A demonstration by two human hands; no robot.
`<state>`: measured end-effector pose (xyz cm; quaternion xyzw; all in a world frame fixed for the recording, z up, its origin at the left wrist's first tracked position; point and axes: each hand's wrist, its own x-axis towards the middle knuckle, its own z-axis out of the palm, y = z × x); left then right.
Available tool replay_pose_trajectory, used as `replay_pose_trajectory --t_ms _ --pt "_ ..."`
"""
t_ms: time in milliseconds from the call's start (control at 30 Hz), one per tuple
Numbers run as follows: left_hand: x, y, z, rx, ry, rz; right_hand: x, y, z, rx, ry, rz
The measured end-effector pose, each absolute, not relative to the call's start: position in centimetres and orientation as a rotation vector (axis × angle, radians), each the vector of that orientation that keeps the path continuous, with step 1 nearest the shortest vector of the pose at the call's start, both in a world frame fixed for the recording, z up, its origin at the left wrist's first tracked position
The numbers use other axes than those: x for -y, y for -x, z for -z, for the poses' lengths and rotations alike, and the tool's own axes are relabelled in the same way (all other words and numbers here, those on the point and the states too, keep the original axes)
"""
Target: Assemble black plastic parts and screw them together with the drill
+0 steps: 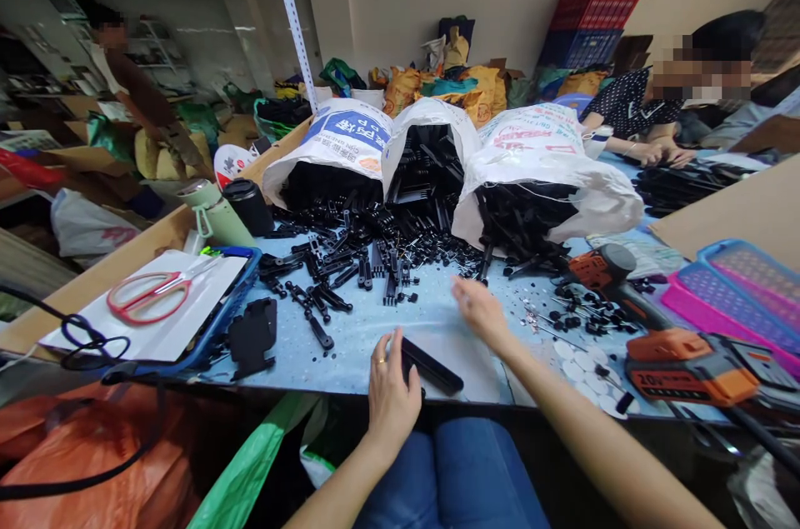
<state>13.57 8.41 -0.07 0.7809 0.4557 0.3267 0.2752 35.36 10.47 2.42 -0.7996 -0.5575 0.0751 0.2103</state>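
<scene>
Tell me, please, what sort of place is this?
Probably an assembly workshop: loose black parts lie before open white sacks on a workbench, with a cordless power tool at the right.

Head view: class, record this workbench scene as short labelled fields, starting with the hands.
Left hand: touching the left end of a black bar
Right hand: blurred, near loose black pieces; grip unclear
Sacks: three, white, open, black parts inside
Scissors: red-handled, on a white sheet
Drill: orange and grey, beside white discs
</scene>
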Motion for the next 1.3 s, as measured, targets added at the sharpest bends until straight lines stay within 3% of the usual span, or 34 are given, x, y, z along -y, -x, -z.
replay_pose_trajectory --t_ms 33,167,300,400,600,933,1300 --pt "-8.7 -13.5 -0.6 -1.108 -2.266 -0.789 -11.8 -37.7 -2.9 1.326 2.434 -0.130" --pt "-10.4 -14.4 -3.0 -0.441 -2.685 -0.307 -15.8 -43.8 -4.3 1.114 2.603 -0.132" --pt "-11.4 -15.3 -3.0 -0.525 -2.847 -0.121 -16.1 -44.2 -4.4 1.165 2.578 -0.134" --pt "-11.6 -15.0 -2.3 -0.733 -2.837 -0.093 -13.3 -42.5 -4.1 1.346 2.489 -0.135" --pt "-12.0 -14.4 -2.2 -0.620 -2.676 -0.156 -3.0 -37.6 -4.4 2.302 1.880 -0.517" --pt "-11.4 -14.8 -2.9 -0.633 -2.596 -0.161 0.3 -33.7 -1.6 2.481 1.921 -0.019" --pt "-11.2 -14.4 -2.3 -0.652 -2.616 -0.338 0.4 -32.0 -4.2 2.430 1.991 0.296"
